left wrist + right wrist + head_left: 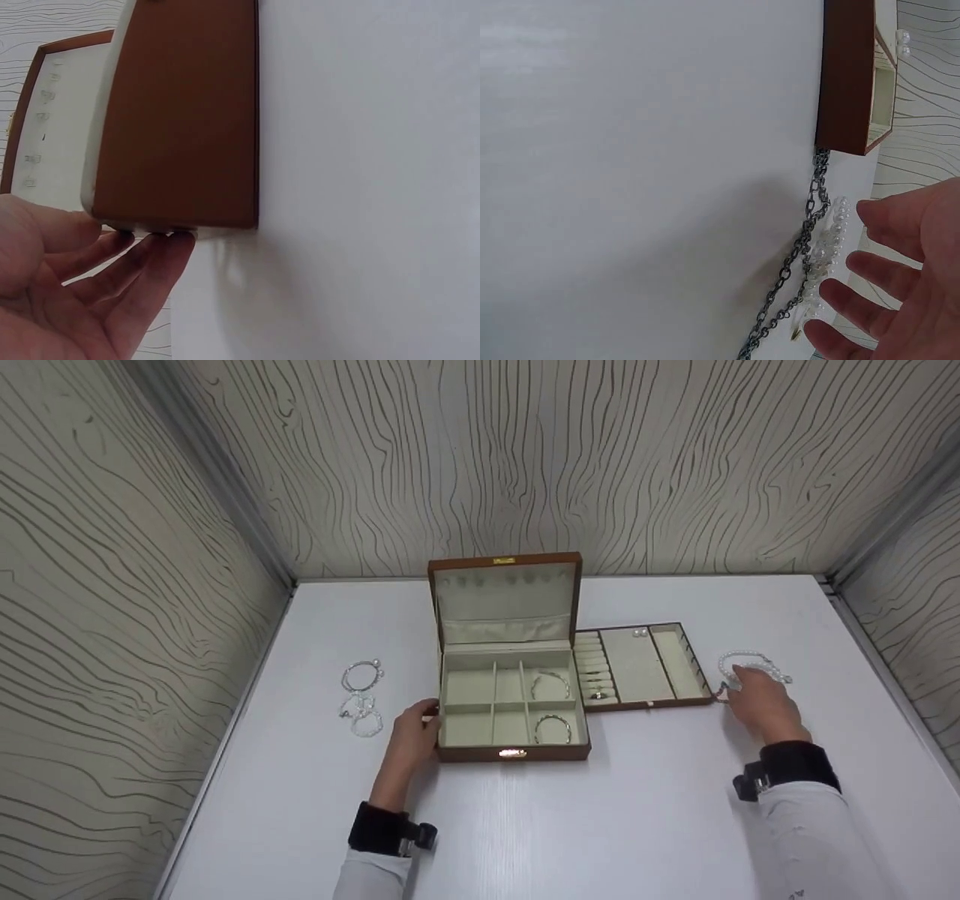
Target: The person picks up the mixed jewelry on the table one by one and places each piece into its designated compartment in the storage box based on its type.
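My left hand (411, 735) rests at the left side of a brown jewelry box (480, 753). In the left wrist view, its fingertips touch the side wall, fingers fairly straight. My right hand (765, 706) is over a pearl strand (739, 655) on the table at the right. The right wrist view shows its fingers spread, with the fingertips close to the pearls; contact is hard to tell. A dark metal chain (784, 274) runs beside the pearls from the corner of a pull-out tray (634, 671). The box lid (504, 600) stands raised.
Two bracelets (553, 718) lie in the box's right compartments. The tray holds rings (598, 695) and pearl earrings (640, 633). Left of the box are a silvery bracelet (361, 676) and clear-beaded bracelets (367, 724). Patterned walls (510, 457) border the white table (570, 832).
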`<action>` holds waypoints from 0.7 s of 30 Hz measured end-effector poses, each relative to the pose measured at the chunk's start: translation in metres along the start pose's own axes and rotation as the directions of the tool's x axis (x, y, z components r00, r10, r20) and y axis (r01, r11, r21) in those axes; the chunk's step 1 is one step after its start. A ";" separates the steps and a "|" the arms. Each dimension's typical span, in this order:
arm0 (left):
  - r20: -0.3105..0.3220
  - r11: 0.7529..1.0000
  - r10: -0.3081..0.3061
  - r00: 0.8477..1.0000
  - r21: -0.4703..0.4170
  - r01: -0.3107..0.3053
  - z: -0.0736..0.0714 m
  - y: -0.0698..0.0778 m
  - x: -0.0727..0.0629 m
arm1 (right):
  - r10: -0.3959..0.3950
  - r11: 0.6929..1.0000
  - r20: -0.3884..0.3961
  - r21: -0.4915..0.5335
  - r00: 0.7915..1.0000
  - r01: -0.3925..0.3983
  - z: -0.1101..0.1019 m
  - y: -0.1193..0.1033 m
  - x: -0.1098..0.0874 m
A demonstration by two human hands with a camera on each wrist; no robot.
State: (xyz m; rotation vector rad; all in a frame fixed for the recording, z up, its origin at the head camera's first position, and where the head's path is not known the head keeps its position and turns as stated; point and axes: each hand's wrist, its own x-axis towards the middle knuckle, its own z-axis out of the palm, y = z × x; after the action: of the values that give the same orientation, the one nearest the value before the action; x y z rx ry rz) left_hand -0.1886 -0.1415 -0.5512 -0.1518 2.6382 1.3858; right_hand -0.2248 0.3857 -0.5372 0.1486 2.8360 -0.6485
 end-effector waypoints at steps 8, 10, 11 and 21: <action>0.007 1.000 -0.004 1.000 0.002 0.004 0.002 0.000 0.001 | -0.002 1.000 -0.022 -0.019 1.000 0.001 0.005 0.009 0.004; 0.005 1.000 0.001 1.000 -0.001 -0.001 0.002 0.000 0.001 | -0.008 1.000 -0.053 -0.015 0.999 0.007 0.007 0.012 0.005; 0.004 1.000 0.005 1.000 -0.001 -0.005 0.002 -0.001 0.001 | -0.009 1.000 -0.068 -0.013 0.998 0.008 0.007 0.013 0.005; 0.001 1.000 0.018 1.000 0.005 -0.018 0.000 -0.001 0.002 | -0.029 0.998 -0.157 0.051 0.987 0.037 0.007 0.017 0.009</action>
State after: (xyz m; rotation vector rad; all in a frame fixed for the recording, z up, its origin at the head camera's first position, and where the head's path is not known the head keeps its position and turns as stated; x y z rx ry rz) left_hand -0.1904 -0.1416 -0.5522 -0.1265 2.6482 1.3841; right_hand -0.2294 0.3982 -0.5528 0.1689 2.9781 -0.7515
